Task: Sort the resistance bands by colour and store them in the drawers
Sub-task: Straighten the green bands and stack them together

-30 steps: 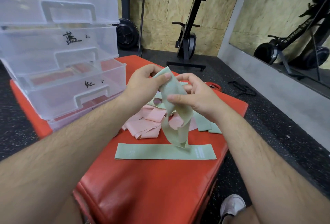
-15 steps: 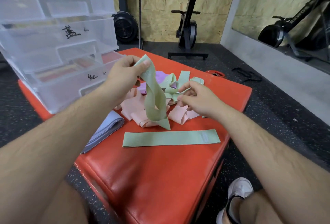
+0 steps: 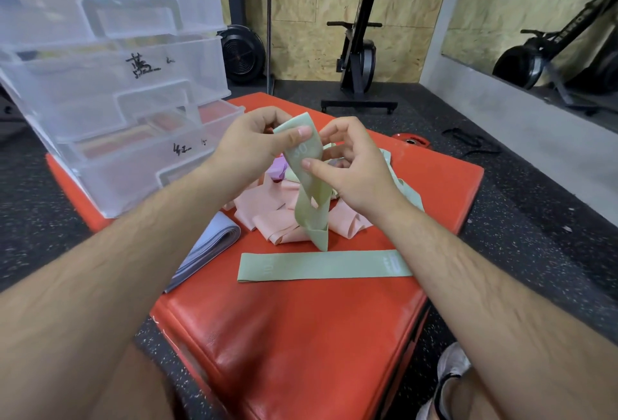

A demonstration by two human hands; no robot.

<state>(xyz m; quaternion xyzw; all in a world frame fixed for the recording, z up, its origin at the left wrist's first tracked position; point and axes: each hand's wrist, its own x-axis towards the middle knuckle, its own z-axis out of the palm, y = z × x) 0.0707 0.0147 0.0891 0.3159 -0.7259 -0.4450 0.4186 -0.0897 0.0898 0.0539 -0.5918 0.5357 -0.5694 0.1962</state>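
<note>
A twisted green band (image 3: 309, 185) hangs above the red mat. My left hand (image 3: 254, 142) pinches its top end and my right hand (image 3: 351, 165) pinches it just below. A second green band (image 3: 324, 265) lies flat on the mat in front. Behind it is a heap of pink bands (image 3: 277, 219), with a purple band (image 3: 277, 168) and more green bands (image 3: 408, 192) partly hidden by my hands. A folded blue-grey band (image 3: 207, 249) lies at the left. The clear drawer unit (image 3: 110, 92) stands at the far left, its bottom drawer (image 3: 133, 165) pulled out.
The red padded mat (image 3: 301, 336) rests on a black speckled floor. A small red object (image 3: 411, 141) lies at the mat's far right corner. Exercise machines (image 3: 361, 51) stand by the wooden wall. My white shoe (image 3: 451, 366) shows at the lower right.
My right hand has come back from the heap and taken hold of the hanging green band beside my left hand. The view has shifted slightly.
</note>
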